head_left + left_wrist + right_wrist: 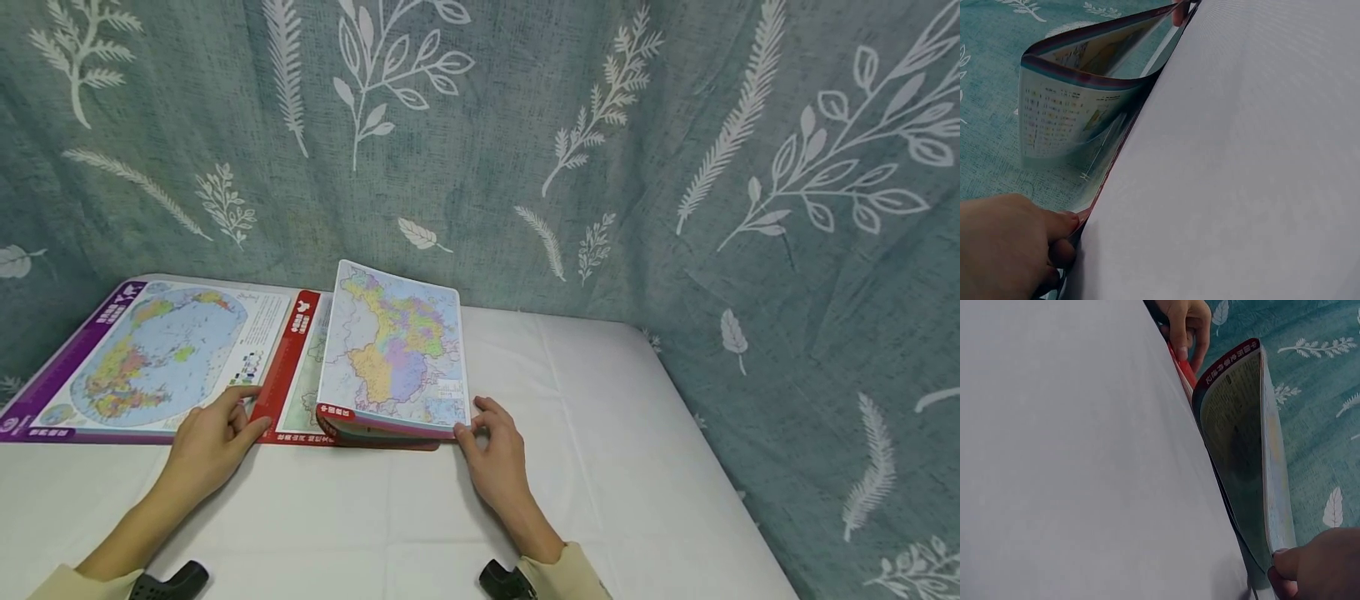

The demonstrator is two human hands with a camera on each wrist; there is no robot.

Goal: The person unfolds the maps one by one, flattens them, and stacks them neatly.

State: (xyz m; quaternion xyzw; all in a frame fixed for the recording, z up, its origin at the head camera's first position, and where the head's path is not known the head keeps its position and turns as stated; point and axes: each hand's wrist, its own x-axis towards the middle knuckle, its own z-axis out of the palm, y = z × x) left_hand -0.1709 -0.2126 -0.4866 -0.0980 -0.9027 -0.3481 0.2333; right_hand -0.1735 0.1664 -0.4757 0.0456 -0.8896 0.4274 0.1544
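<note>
- The table (570, 450) looks smooth and white, so a sideways tug would probably send the maps sliding.
- The purple map (180, 358) lies flat by the table's back edge, its right side meeting the red map (304, 382); dragging one could shift both.
- That red map, well apart from the table's right edge, runs under the folded sheet (401, 358) (whether they are joined, I cannot tell).
- The sheet rises in a loose bend; flattening it askew could crease it.
- The right hand (497, 450) pinches its near right corner; slipping could let it spring back.
- The left hand (212, 437) rests loosely on the red map, thumb and forefinger apart; too light a touch might let it lift.
</note>
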